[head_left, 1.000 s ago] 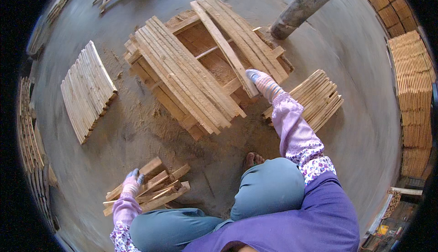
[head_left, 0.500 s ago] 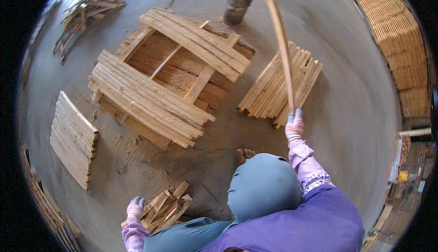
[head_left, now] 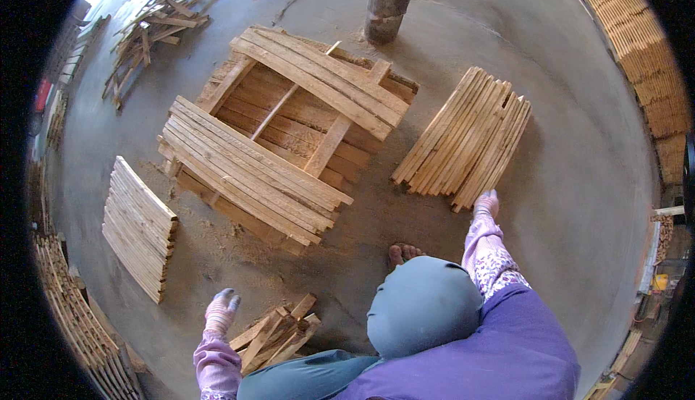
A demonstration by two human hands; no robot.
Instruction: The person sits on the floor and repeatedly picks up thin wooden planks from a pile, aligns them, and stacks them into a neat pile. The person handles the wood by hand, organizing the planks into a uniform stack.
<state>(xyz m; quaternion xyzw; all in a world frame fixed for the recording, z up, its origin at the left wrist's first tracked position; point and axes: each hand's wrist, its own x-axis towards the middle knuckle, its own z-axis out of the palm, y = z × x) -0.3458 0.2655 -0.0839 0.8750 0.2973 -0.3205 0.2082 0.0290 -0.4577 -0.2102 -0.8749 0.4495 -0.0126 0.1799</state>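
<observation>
My right hand (head_left: 486, 203), in a striped glove, is at the near end of a stack of wooden slats (head_left: 463, 139) on the floor. Its fingers are closed around the near end of a slat at the stack's right edge; the grip is partly hidden. Out to the left, my left hand (head_left: 221, 311), also gloved, hovers with stretched fingers and nothing in it. Beside it, short wood pieces (head_left: 279, 331) lie in a loose heap near my leg. In front of me stands a low wooden platform (head_left: 235, 89) bearing two groups of slats (head_left: 253, 172).
A smaller slat stack (head_left: 137, 230) lies at the left. Scrap wood (head_left: 163, 27) is piled at the far left, and a round post (head_left: 392, 5) rises beyond the platform. Tall wood stacks (head_left: 637, 45) line the right edge. Sawdust covers parts of the floor.
The raised slat in my right hand has come down onto the right stack. My left hand has lifted slightly away from the short wood pieces, and the view has shifted a little.
</observation>
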